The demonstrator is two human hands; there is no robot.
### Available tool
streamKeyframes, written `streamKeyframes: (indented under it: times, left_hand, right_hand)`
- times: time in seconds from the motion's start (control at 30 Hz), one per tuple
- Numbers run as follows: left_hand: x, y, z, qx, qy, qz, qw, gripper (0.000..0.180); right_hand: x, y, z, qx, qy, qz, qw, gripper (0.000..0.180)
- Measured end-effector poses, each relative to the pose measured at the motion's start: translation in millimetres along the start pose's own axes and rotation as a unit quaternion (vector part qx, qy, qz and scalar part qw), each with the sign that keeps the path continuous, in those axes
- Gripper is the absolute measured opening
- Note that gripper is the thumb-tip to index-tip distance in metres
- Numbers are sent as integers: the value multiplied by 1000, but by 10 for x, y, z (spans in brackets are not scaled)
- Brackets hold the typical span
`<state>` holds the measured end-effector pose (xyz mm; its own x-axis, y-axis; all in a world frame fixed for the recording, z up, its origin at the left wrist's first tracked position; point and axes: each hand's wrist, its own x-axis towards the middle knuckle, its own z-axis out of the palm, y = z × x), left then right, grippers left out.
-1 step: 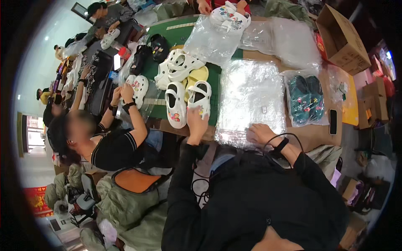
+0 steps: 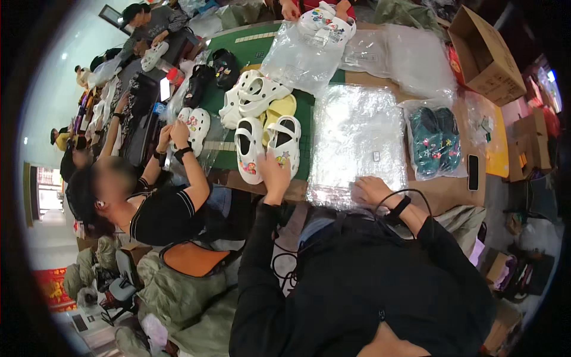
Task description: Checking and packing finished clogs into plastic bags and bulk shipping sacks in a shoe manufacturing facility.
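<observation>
A pair of white clogs with colourful charms stands side by side on the green table mat. My left hand (image 2: pixel 275 175) is at their toes, its fingers closed around the toe of the right clog (image 2: pixel 284 135) and close against the left clog (image 2: pixel 248 143). Part of the right clog's toe is hidden behind the hand. My right hand (image 2: pixel 375 191) lies on the near edge of a stack of clear plastic bags (image 2: pixel 357 143), fingers stretched out. Behind the pair are more white clogs (image 2: pixel 262 95) and a yellow clog (image 2: pixel 281 107).
Teal clogs in a clear bag (image 2: pixel 436 143) and a black phone (image 2: pixel 473 172) lie to the right. A cardboard box (image 2: pixel 488 56) stands at the far right. A co-worker on the left handles a white clog (image 2: pixel 196 125); another person's hands hold white clogs (image 2: pixel 324 24) across the table.
My left hand has moved slightly left, from over the right clog's toe to between the two toes. The right clog has shifted a little. My right hand stays in place.
</observation>
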<state>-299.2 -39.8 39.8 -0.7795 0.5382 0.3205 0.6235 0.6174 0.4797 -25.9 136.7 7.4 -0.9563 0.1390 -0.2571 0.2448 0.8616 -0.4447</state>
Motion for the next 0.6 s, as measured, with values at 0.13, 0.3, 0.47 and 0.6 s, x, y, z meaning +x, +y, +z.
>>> streamKeyframes:
  times: [0.13,0.3,0.47,0.6]
  left_hand:
    - [334,-439,-56,117,163,-108,974,76]
    - [543,-714,-266,130,-222,171,951,74]
    - [842,-811,-69,123,-346,248,896,68]
    - [941,-910,104,143,-397,259,869,47]
  right_hand:
    - [88,-140,-31,22,-14,67,997,57]
    - [328,-435,-58,43,-79,210,974,63]
    - [500,-640,191,-16,-43,291,956,53]
    - [522,-653,361,-36,21,319,947,44]
